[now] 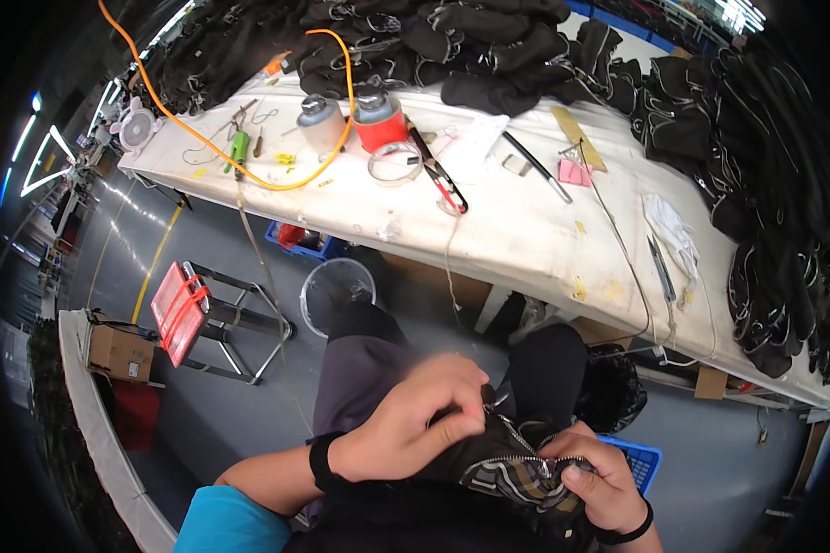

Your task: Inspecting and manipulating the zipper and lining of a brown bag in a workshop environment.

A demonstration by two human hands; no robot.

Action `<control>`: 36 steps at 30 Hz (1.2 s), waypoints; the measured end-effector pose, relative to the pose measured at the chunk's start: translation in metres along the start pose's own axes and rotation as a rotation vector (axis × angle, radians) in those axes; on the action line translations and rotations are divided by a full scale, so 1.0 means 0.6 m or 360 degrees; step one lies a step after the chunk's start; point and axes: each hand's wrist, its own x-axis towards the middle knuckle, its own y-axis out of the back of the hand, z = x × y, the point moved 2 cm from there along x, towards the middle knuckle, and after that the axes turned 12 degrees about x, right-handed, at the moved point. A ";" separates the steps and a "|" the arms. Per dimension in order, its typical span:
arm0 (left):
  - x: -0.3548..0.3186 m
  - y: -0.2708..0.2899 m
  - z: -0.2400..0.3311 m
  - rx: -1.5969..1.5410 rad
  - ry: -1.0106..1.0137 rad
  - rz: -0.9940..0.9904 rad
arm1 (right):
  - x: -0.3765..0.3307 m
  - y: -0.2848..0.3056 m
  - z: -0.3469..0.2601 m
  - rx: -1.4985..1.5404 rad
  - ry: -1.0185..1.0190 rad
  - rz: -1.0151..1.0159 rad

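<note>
A dark zippered garment (pixel 512 470) lies bunched on my lap. Its plaid lining and an open metal zipper show. With the fingers bent around its edge, my right hand (pixel 604 475) grips the cloth beside the zipper teeth. My left hand (pixel 420 419) hovers over the garment's left part, thumb and fingers pinched together and slightly smeared by motion. A small shiny metal tip (pixel 500 400) shows just beyond these fingers; what they hold, if anything, is hidden.
Ahead stands a white-covered table (pixel 526 221) with two jars, pliers and a green-handled tool (pixel 239 147). Dark zippered garments (pixel 747 175) pile along its back and right. Left are a red-topped stool (pixel 180 309) and a clear bin (pixel 337 286); a blue crate (pixel 641 458) sits right.
</note>
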 end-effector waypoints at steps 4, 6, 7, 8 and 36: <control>0.006 -0.016 0.054 0.0841 -0.0457 0.0122 | 0.019 0.002 -0.003 -0.0015 -0.0010 -0.0035; 0.012 -0.026 0.054 0.0855 -0.0502 0.0150 | 0.026 -0.002 -0.008 -0.0028 0.0006 -0.0074; 0.015 -0.030 0.053 0.0913 -0.0568 0.0141 | 0.026 -0.003 -0.006 0.0001 0.0025 -0.0059; 0.019 -0.032 0.052 0.0970 -0.0633 0.0130 | 0.026 -0.001 -0.006 0.0003 0.0019 -0.0047; 0.043 -0.038 0.054 0.1119 -0.0729 -0.0002 | 0.042 0.013 -0.007 0.0012 -0.0095 -0.0068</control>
